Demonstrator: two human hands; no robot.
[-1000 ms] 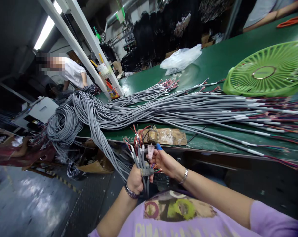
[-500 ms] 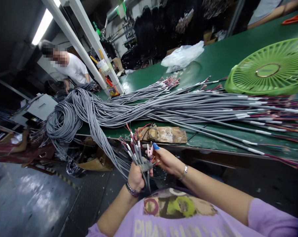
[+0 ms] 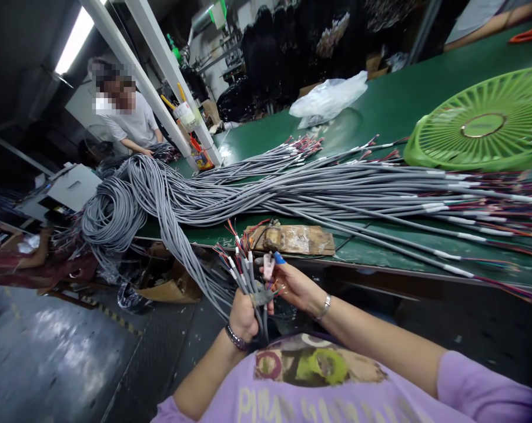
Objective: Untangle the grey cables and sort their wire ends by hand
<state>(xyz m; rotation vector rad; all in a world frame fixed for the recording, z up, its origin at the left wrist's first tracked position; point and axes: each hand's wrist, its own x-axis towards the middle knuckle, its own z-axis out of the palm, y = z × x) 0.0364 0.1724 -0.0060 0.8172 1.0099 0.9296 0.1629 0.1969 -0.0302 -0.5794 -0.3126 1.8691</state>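
My left hand (image 3: pixel 243 315) is closed around a bundle of grey cables (image 3: pixel 253 281). White sleeves and stripped, coloured wire ends fan out at its top. A grey wrap shows on a left finger. My right hand (image 3: pixel 294 283) is just right of the bundle, with a blue cover on one digit. Between its fingertips is a small pale pink clip-like piece (image 3: pixel 268 269); its exact kind is unclear. Thin coloured wires (image 3: pixel 278 289) stick out sideways below it, between the hands. A wooden block (image 3: pixel 307 239) with a dark fixture lies on the table edge beyond.
Many long grey cables (image 3: pixel 230 202) lie across the green table (image 3: pixel 393 100). A green fan (image 3: pixel 481 126) stands at the right, and a clear plastic bag (image 3: pixel 330 100) lies behind. White posts (image 3: pixel 160 76) rise at the left. A co-worker (image 3: pixel 131 120) stands beyond them.
The pink piece in my right fingers has turned slightly and looks narrower. My left hand keeps its hold on the cables. The co-worker at the back left has shifted to the right.
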